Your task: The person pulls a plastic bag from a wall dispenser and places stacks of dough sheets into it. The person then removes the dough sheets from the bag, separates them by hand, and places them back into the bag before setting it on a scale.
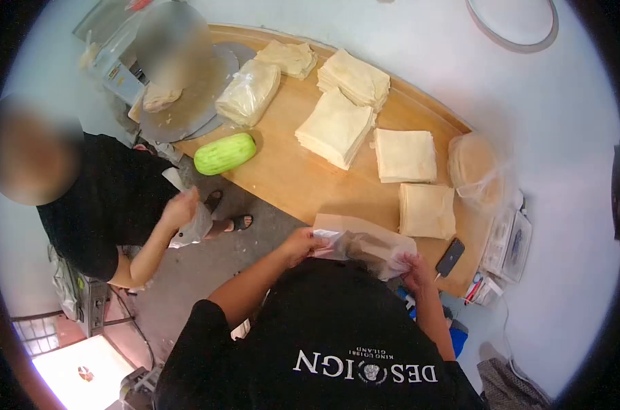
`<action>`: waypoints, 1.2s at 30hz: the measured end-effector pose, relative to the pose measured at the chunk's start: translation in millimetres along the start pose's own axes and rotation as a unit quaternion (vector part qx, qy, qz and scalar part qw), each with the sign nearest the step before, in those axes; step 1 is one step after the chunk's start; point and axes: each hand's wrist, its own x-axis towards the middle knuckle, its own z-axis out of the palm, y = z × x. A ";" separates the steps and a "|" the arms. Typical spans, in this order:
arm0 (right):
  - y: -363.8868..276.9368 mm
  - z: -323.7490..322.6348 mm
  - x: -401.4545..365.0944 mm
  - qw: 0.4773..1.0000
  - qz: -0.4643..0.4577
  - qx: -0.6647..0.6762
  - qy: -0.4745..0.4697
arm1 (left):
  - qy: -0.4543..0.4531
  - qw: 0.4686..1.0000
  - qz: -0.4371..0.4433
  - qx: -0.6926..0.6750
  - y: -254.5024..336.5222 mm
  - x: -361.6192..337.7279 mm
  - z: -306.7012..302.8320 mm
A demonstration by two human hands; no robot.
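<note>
A clear plastic bag point(361, 244) is stretched between my two hands, in front of my chest at the table's near edge. My left hand point(299, 246) pinches its left end, and the fingers of my right hand point(415, 270) are closed on the other end. Just beyond the bag lies a stack of pale square dough sheets point(426, 210). Behind it sit another square stack point(405, 156) and a taller stack point(335, 128). A black phone point(450, 257) rests beside my right hand.
A peeled green gourd point(225, 154) lies on the wooden table point(282, 178) near a bagged stack of sheets point(249, 93). Round grey boards point(211, 82) are at the far left. At left stands a co-worker point(112, 184). A clear bag with round sheets point(475, 169) is at right.
</note>
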 end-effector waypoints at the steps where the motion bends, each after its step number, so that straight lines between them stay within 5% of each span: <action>1: 1.2 8.6 -16.3 1.000 0.003 -0.030 -0.007 | 0.000 1.000 -0.006 0.002 -5.3 -2.1 -4.7; 2: 11.5 -2.9 -18.7 1.000 0.005 -0.025 -0.003 | 0.015 1.000 -0.003 -0.004 -11.8 -1.4 -11.5; 4: 35.5 -35.7 -19.4 0.970 0.049 -0.228 -0.067 | 0.027 1.000 -0.003 -0.006 -15.7 -3.4 -17.0; 7: 42.7 -30.9 -21.7 0.917 0.087 -0.390 -0.010 | 0.111 0.994 -0.013 -0.011 -8.6 -15.4 -9.6; 10: 54.8 -39.5 0.0 0.924 0.012 -0.375 0.069 | 0.081 0.992 0.023 -0.091 2.5 -37.3 5.1; 12: 43.9 -20.5 4.1 0.963 -0.001 -0.253 0.088 | -0.034 0.978 0.024 0.206 -2.4 -41.0 2.0; 16: 3.3 20.1 -18.9 0.998 -0.021 0.026 0.050 | 0.038 0.965 0.007 0.261 -4.9 -38.4 10.3; 19: 0.1 39.2 -39.9 0.991 -0.071 -0.113 -0.025 | 0.087 0.991 0.027 0.097 9.5 -42.6 20.3; 22: 20.9 -3.6 -22.5 0.964 -0.014 -0.262 -0.040 | 0.003 0.996 0.072 0.061 11.8 -45.0 15.9; 24: 22.0 -4.5 -19.1 0.972 -0.003 -0.237 -0.002 | 0.026 0.968 0.023 0.247 11.8 -48.2 16.2; 27: 10.6 13.4 -21.0 0.983 0.000 -0.177 0.053 | 0.119 0.941 0.049 0.313 22.3 -49.1 37.3; 31: 3.3 43.8 -26.2 0.998 -0.042 -0.035 0.016 | 0.123 0.984 0.062 0.112 16.1 -25.6 24.0; 33: 3.6 43.0 -24.6 0.989 -0.087 -0.118 -0.005 | -0.038 0.992 0.122 -0.019 24.4 -31.8 28.4; 36: -2.0 21.3 -13.6 0.973 -0.016 -0.228 0.013 | -0.015 0.988 0.124 0.089 28.4 -42.2 29.2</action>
